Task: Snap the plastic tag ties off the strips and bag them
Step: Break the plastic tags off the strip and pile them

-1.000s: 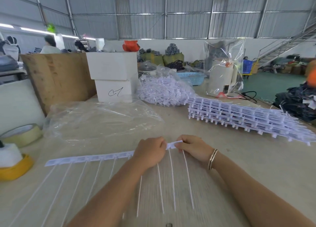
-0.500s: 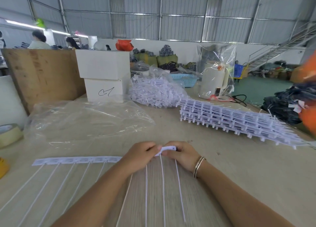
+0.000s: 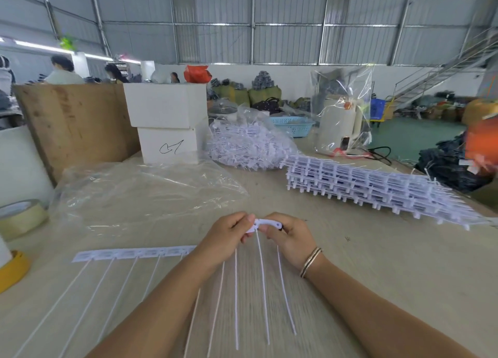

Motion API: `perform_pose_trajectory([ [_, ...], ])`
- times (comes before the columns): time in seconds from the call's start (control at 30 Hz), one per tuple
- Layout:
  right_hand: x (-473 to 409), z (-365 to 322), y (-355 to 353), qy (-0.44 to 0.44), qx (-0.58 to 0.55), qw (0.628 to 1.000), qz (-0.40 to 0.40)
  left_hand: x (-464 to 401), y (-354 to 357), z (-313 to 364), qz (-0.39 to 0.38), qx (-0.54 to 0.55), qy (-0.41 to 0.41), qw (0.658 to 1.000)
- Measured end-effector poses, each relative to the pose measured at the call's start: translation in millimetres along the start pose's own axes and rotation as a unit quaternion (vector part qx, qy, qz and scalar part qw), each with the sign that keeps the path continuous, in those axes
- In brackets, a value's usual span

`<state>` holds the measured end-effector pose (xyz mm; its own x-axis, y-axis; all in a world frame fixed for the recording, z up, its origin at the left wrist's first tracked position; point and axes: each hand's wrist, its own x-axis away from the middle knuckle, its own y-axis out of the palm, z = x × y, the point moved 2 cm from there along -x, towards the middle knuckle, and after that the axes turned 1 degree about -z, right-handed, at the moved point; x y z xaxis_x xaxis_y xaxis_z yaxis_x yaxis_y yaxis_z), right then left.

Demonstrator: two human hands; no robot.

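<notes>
A white strip of tag ties (image 3: pixel 134 254) lies across the table in front of me, its long thin tails running toward me. My left hand (image 3: pixel 226 237) pinches the strip near its right end. My right hand (image 3: pixel 289 236), with a bracelet at the wrist, grips the end tag (image 3: pixel 268 224), which is bent upward against the rest of the strip. A flat clear plastic bag (image 3: pixel 140 193) lies just beyond the strip. A stack of whole strips (image 3: pixel 377 188) sits at the right. A bag full of loose ties (image 3: pixel 248 144) stands behind.
Two stacked white boxes (image 3: pixel 167 120) and a wooden board (image 3: pixel 75 123) stand at the back left. Tape rolls (image 3: pixel 21 217) sit at the left edge. A wrapped white appliance (image 3: pixel 339 123) and a blue basket (image 3: pixel 291 124) are at the back. A person in orange (image 3: pixel 482 144) is at the right edge.
The end of the strip has been lifted and bent between my hands, which have moved closer together. The view has shifted slightly.
</notes>
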<state>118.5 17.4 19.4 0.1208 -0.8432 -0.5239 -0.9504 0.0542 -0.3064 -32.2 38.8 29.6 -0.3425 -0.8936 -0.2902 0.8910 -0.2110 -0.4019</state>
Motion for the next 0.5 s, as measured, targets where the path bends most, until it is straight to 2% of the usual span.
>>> perform_pose_trajectory([
  [0.13,1.8,-2.1,1.8,-0.022,-0.004,1.000,0.007,1.0,1.3,0.4,-0.003,0.010,0.008,1.000],
  [0.27,-0.7,-2.9,-8.0,-0.025,-0.060,0.993,0.099,-0.1,-9.8,-1.5,0.044,0.118,-0.067,0.990],
  [0.33,-3.3,-0.7,-12.4,0.006,-0.065,0.993,0.103,-0.3,-19.5,-5.6,0.054,0.064,-0.062,0.995],
  [0.4,-5.2,3.8,-11.4,0.046,-0.049,0.995,0.067,1.1,-20.1,-7.0,0.051,0.001,-0.036,0.998],
  [0.5,-6.6,9.6,-9.1,0.085,-0.046,0.994,0.045,3.0,-11.8,-8.9,0.041,-0.027,-0.023,0.999],
])
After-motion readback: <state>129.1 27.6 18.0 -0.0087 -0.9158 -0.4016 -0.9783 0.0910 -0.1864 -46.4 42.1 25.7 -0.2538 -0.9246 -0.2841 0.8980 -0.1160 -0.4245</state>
